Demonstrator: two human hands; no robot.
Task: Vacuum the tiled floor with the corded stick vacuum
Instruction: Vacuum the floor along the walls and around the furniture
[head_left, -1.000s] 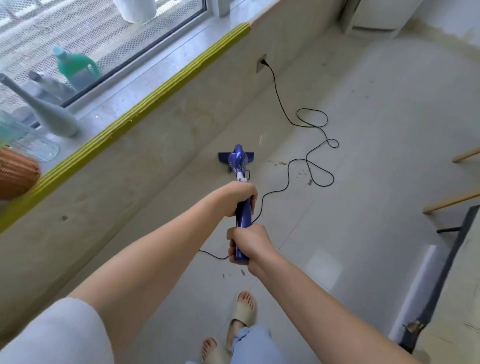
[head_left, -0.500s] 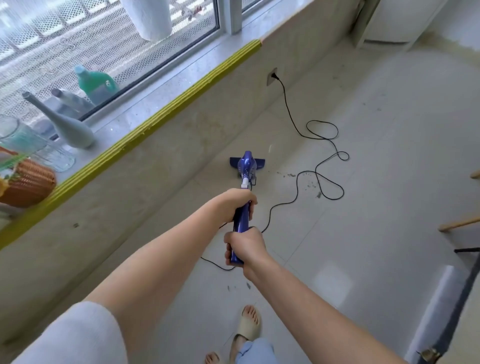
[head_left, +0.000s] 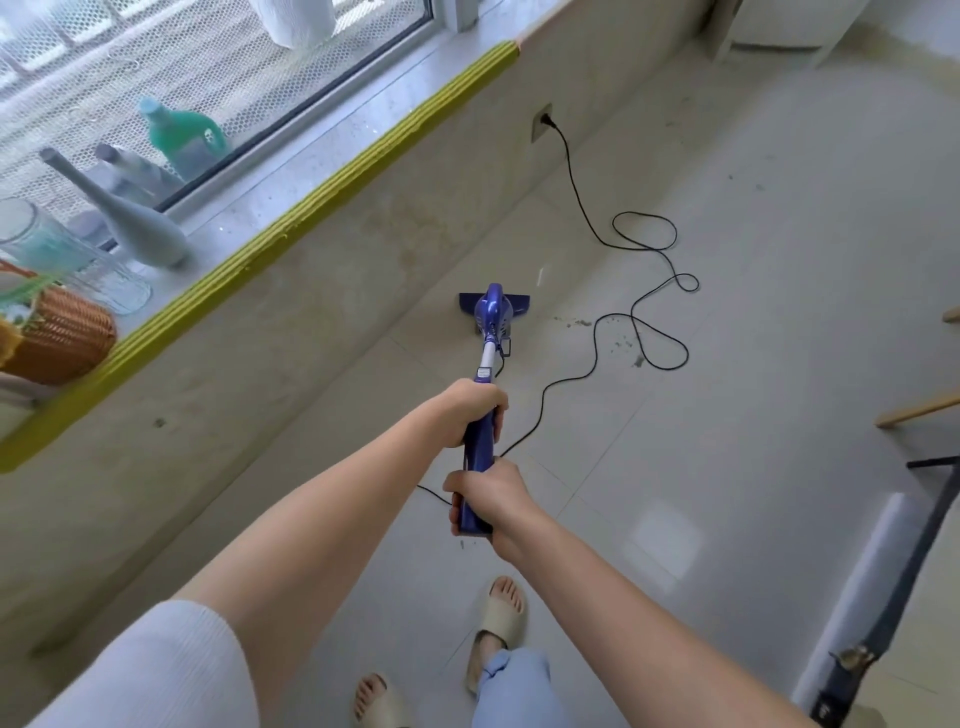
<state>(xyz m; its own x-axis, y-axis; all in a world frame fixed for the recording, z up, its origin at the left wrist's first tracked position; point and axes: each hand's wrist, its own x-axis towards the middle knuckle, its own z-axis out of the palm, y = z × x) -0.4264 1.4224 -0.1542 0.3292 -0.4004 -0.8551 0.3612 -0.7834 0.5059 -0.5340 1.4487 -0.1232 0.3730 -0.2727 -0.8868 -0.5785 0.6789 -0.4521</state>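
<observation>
Little has shifted since a second ago: both hands keep their places on the purple stick vacuum (head_left: 492, 322), its head flat on the tiled floor (head_left: 753, 415) near the wall. A small label (too blurred to read) sits on the shaft. The left hand (head_left: 475, 410) grips higher up, the right hand (head_left: 485, 493) wraps the handle's end. The black cord (head_left: 592, 223) runs to the wall socket (head_left: 543, 120).

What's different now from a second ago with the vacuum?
Very little: the view tilted, so everything sits a bit lower in the picture. The vacuum head stays beside the low wall, short of the crumbs. The left hand and right hand still grip the handle; the cord stays plugged in.
</observation>
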